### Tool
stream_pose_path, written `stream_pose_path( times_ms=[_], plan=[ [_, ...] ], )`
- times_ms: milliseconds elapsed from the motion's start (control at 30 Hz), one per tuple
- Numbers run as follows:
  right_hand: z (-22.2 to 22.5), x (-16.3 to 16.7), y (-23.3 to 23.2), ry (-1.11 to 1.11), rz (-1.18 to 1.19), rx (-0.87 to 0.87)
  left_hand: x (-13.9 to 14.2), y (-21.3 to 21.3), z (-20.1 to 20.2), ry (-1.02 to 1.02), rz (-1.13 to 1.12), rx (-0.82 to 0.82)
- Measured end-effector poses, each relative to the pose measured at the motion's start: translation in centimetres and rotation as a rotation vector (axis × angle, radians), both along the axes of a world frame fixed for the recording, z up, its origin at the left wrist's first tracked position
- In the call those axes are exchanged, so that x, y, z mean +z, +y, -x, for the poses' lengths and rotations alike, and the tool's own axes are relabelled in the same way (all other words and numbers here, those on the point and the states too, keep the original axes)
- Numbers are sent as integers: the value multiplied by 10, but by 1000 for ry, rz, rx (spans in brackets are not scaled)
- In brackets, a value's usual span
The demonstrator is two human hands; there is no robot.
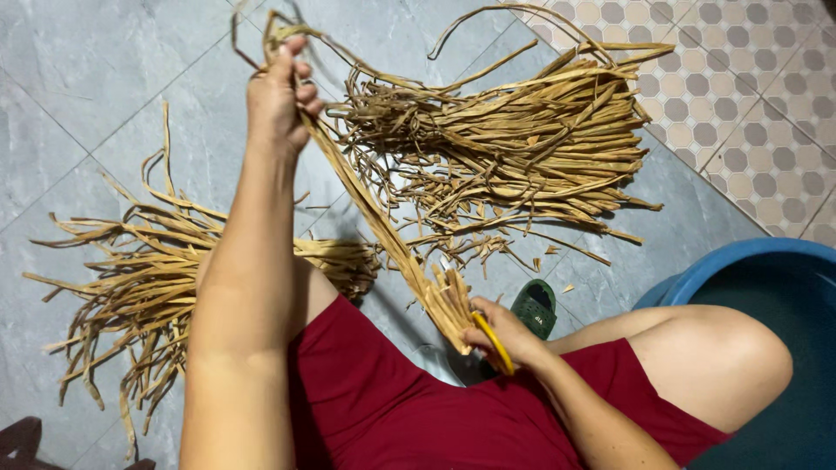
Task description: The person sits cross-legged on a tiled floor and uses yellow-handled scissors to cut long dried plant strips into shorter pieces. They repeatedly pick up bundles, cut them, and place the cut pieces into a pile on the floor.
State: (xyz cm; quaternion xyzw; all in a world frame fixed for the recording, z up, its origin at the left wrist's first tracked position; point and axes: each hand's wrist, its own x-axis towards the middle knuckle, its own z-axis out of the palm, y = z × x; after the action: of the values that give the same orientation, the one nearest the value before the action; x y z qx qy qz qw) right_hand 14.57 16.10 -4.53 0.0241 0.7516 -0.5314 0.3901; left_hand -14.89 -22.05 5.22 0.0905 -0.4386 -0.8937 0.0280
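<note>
Dried strips [383, 226], tan and flat, were held as one bundle stretched taut on a slant between both hands, above the person's lap. The left hand [277, 97] was raised high with the forearm nearly upright, fingers clenched around the bundle's upper end, loose tips curling out above the fist. The right hand [505, 335] sat low beside the right thigh, wrist bent inward, closed around yellow-handled scissors [495, 341] at the bundle's cut lower ends; the blades were hidden behind the strips. The person sat in red shorts [418, 409]. On the grey tiled floor [78, 78] lay one large heap of strips [531, 148] ahead and a second heap [139, 278] at the left. A blue tub [740, 257] stood at the right, a green sandal [535, 306] near the right hand.
</note>
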Motion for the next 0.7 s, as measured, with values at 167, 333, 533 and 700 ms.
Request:
stream_pose_path(
  times_ms=[167,333,533,700],
  plan=[
    [-6,6,41,72,-135,60,-29,-37,29,-62,25,86],
    [-18,37,94,-18,-108,-95,-28,-80,38,49,25,225],
    [-3,114,139,331,114,-845,-40,-70,32,-459,1202,-9],
    [35,147,111,714,544,-1064,-27,23,4,-81,1146,-94]
  ],
)
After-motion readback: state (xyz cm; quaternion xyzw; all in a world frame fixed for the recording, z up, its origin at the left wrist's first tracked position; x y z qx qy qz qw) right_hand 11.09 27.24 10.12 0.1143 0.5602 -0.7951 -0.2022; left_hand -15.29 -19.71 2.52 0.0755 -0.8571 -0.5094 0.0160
